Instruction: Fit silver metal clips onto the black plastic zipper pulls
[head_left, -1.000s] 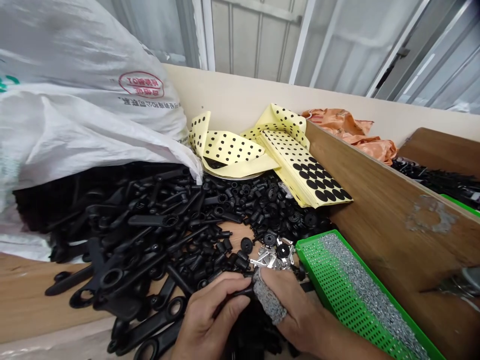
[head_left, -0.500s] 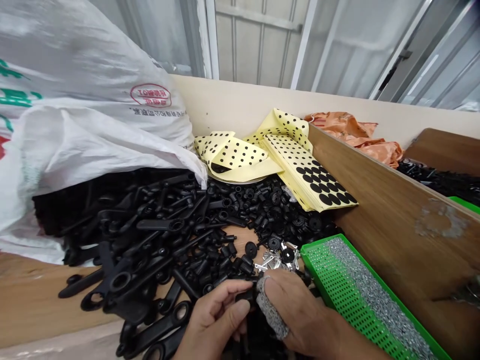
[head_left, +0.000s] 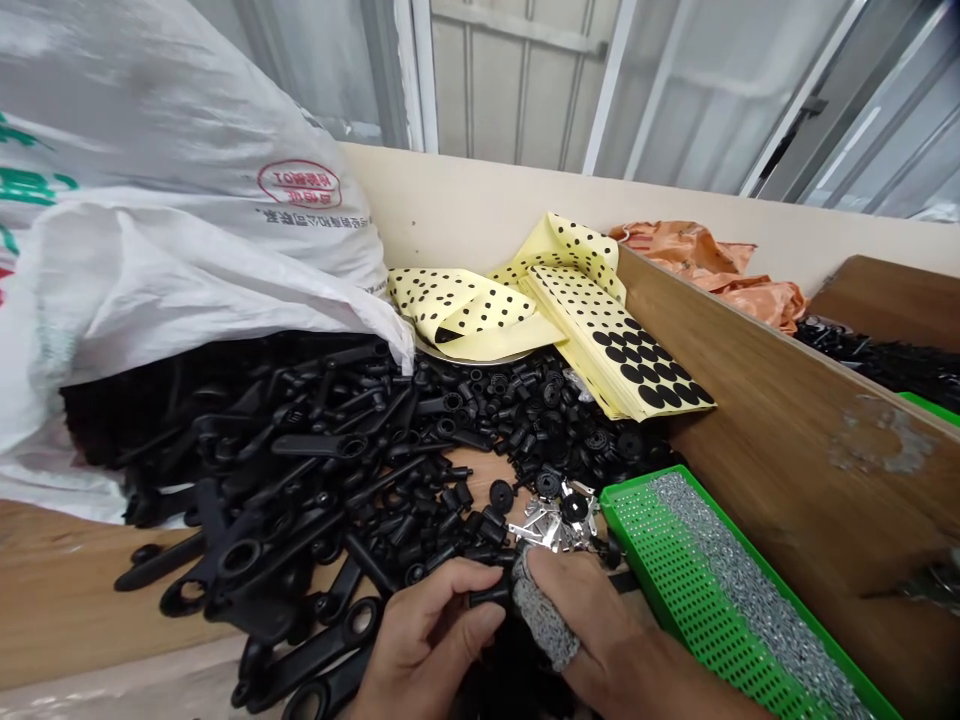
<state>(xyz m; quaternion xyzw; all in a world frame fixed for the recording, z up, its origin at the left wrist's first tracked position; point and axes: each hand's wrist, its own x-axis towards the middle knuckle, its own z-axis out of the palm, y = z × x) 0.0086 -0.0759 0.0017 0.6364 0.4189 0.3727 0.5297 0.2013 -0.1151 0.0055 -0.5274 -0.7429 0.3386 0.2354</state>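
Note:
My left hand (head_left: 431, 640) pinches a small black plastic part (head_left: 489, 595) between thumb and fingers at the bottom middle. Right against it, my right hand (head_left: 611, 635) is closed, with a grey fabric wrap (head_left: 544, 612) around a finger; what its fingers hold is hidden. Just beyond both hands lie silvery metal clips (head_left: 541, 522) and a black ridged disc (head_left: 575, 507). Short black plastic pieces (head_left: 442, 515) and long black handle-like parts with ring ends (head_left: 322, 650) are heaped beside my left hand.
A green perforated tray (head_left: 660, 570) of small metal pieces stands close to my right forearm. Behind it runs a wooden divider (head_left: 757, 390). Yellow sheets of black round stickers (head_left: 637, 345) lie at the back. A white sack (head_left: 187, 250) spills black parts at left.
Both hands stay together in nearly the same place. The black part shows a little more between them, and my left fingers have shifted slightly on it.

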